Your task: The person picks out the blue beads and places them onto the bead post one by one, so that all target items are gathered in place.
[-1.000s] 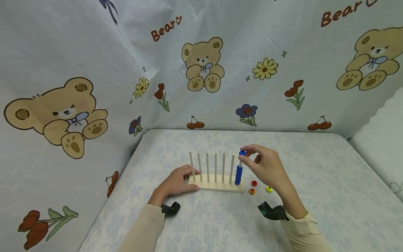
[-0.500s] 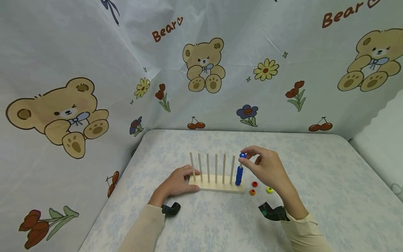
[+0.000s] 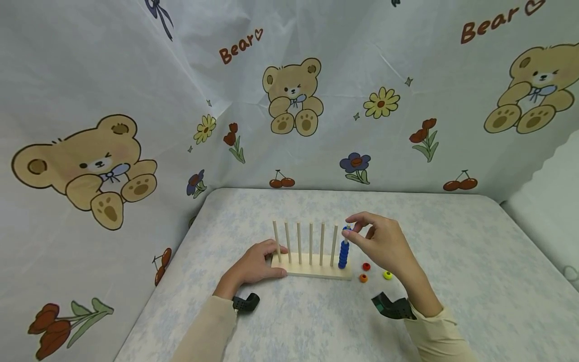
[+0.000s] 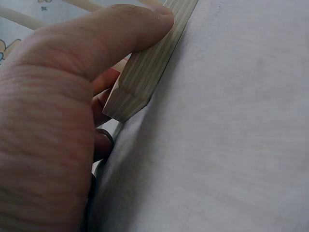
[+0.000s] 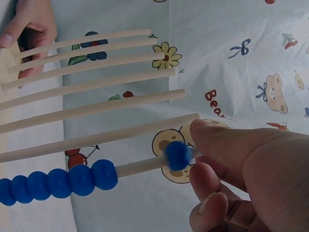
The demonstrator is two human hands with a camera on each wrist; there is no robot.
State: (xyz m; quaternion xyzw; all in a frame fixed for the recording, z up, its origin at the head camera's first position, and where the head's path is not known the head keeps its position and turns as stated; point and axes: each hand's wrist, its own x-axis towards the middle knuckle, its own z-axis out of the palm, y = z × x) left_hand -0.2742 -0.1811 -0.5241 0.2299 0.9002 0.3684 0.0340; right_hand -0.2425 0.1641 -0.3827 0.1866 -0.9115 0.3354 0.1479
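A wooden peg stand (image 3: 312, 270) with a row of upright pegs stands on the table. My left hand (image 3: 259, 261) grips its left end, thumb on the front edge of the base (image 4: 149, 63) and fingers behind. Blue beads (image 3: 344, 255) are stacked on the rightmost peg. Higher on that same peg is one more blue bead (image 5: 178, 155), blurred, with a stretch of bare wood beneath it. The thumb and fingers of my right hand (image 3: 380, 241) are parted around the peg's tip, just above this bead.
A red bead (image 3: 366, 266), an orange bead (image 3: 364, 278) and a yellow bead (image 3: 387, 275) lie on the table right of the stand. A bear-print cloth (image 3: 294, 166) hangs behind the table. Black wrist cameras (image 3: 393, 307) are worn on both wrists.
The blue bead at my right fingertips has gone down onto the rightmost peg, whose tip now shows, and the fingers have let go. My left hand stays on the stand.
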